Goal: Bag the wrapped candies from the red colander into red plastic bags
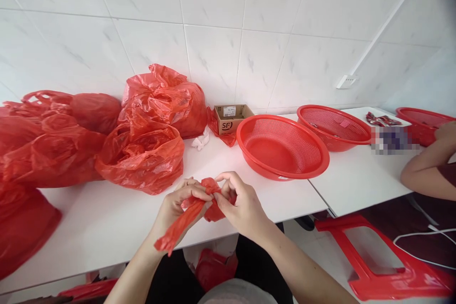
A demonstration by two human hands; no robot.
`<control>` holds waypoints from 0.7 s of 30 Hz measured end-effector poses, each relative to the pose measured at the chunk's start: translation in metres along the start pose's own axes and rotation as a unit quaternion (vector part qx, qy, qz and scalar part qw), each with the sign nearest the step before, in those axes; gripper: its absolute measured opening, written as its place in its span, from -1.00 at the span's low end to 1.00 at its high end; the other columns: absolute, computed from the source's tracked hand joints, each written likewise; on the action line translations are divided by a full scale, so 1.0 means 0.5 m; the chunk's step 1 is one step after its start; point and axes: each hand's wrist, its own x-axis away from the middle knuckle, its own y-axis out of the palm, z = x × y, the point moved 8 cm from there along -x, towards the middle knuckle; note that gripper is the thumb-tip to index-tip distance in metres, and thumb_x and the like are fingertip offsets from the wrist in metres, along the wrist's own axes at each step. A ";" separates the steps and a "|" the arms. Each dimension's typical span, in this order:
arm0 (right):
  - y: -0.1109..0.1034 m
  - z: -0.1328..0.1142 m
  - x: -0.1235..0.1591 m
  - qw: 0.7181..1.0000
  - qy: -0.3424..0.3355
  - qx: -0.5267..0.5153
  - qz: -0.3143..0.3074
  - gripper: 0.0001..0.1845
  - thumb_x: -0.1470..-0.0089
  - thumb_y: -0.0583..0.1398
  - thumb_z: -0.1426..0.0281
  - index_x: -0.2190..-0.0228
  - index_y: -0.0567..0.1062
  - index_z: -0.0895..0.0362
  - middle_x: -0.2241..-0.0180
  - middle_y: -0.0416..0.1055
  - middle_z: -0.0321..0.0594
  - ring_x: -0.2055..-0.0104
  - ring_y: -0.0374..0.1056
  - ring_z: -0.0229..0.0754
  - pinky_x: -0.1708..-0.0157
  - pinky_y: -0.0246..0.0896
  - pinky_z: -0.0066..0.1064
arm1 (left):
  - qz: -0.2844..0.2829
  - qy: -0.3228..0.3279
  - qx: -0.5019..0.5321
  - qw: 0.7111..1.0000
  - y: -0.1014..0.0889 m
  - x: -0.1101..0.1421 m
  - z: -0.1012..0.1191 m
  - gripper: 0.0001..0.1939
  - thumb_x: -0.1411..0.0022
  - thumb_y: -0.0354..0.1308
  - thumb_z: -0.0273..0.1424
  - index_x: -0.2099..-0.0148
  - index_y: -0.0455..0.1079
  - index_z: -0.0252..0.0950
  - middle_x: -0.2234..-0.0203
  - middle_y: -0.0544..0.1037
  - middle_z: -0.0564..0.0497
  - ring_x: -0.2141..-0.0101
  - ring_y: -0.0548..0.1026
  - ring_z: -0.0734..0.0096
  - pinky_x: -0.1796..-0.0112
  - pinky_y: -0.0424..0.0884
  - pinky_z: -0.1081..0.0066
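Between my two hands, just above the front edge of the white table (245, 202), is a crumpled red plastic bag (183, 223). My left hand (181, 199) is closed on its gathered neck, and a twisted tail of plastic hangs down toward me. With thumb and fingers my right hand (238, 202) pinches the same bag close to the left fingertips. What the bag contains, if anything, is hidden. An open red bag (142, 156) stands just beyond my left hand. To the right of my hands sits a red plastic colander (281, 147) with nothing visible inside.
Full red bags (53, 137) crowd the left side, with another (164, 99) against the wall. A small cardboard box (230, 121) and crumpled white tissue (201, 138) lie behind. Further right are a second colander (331, 126), a co-worker's arm (431, 171) and a red stool (377, 256).
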 end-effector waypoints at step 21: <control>0.075 0.050 0.011 0.940 0.109 -0.308 -0.101 -0.78 -0.20 0.22 0.25 0.17 0.41 0.10 0.44 0.43 -0.32 0.42 0.41 -0.25 0.38 0.39 -0.38 | 0.158 0.175 -0.171 0.957 -0.008 0.026 0.008 -0.78 -0.26 0.20 -0.49 0.05 0.44 -0.16 0.24 0.55 0.05 0.23 0.55 0.42 0.19 0.46 0.42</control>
